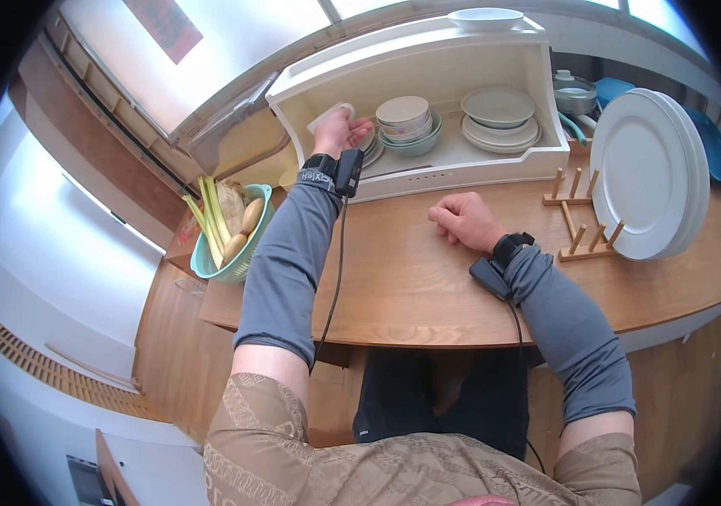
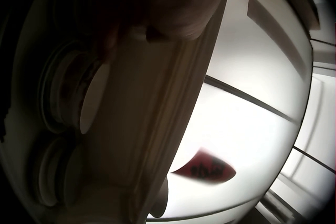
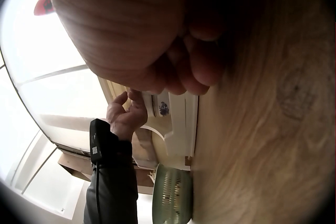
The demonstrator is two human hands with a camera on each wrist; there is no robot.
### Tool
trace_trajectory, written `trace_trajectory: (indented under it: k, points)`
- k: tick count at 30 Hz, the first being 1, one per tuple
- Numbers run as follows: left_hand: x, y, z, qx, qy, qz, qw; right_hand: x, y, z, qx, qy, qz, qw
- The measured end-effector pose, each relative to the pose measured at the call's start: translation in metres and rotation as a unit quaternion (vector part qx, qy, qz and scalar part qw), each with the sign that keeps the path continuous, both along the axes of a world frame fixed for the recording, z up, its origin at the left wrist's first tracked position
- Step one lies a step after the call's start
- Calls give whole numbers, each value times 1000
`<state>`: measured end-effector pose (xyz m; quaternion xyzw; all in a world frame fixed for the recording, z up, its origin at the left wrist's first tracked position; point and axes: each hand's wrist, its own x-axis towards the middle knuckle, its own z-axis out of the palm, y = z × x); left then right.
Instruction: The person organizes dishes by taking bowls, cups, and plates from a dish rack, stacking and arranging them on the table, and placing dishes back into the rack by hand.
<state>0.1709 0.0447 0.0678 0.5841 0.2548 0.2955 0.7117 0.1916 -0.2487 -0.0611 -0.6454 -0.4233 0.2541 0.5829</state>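
Note:
At the left end of the white shelf unit [image 1: 415, 173], my left hand [image 1: 340, 135] is raised and holds a thin white piece [image 1: 324, 117]. Its kind is hidden by the hand and the pale wall behind it. Just right of those fingers are stacked plates [image 1: 370, 145], partly covered by the hand, and a stack of bowls [image 1: 405, 126]. My right hand [image 1: 468, 221] rests on the wooden table [image 1: 411, 278] with fingers loosely curled and nothing in them. In the left wrist view the left hand [image 2: 168, 6] is dark and blurred.
More plates and a bowl [image 1: 500, 110] fill the shelf's right side. Large white plates [image 1: 643, 173] stand in a wooden peg rack [image 1: 578, 226]. A green basket [image 1: 238, 268] of vegetables sits at the table's left edge. A white dish [image 1: 485, 18] tops the shelf.

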Motion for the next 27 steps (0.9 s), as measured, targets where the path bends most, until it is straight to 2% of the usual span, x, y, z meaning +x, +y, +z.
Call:
trace_trajectory:
  k: [1,3,7,10,12,16,18,24,27]
  points:
    - [3,1,0,0,-1,0,1000,1,0,2,-2,-11,0,1000]
    - [11,3,0,-37,-8,-68,997,0,0,3,-3,-5,-2,1000]
    - [25,4,-4,-17,-11,-75,997,1,-1,3,3,18,1,1000]
    - [20,9,0,7,7,-66,998,3,1,2,0,19,6,1000]
    - [13,15,2,47,67,-47,996,4,0,2,4,17,5,1000]
    - [-1,21,7,64,82,-17,994,1,1,3,8,4,-7,1000]
    - [-8,26,8,101,112,32,988,2,1,4,3,-2,-4,1000]
    - [-26,35,3,99,61,75,990,3,-1,5,-17,-13,-2,1000]
    - [-48,28,9,112,53,52,991,3,0,2,-10,-5,-1,1000]
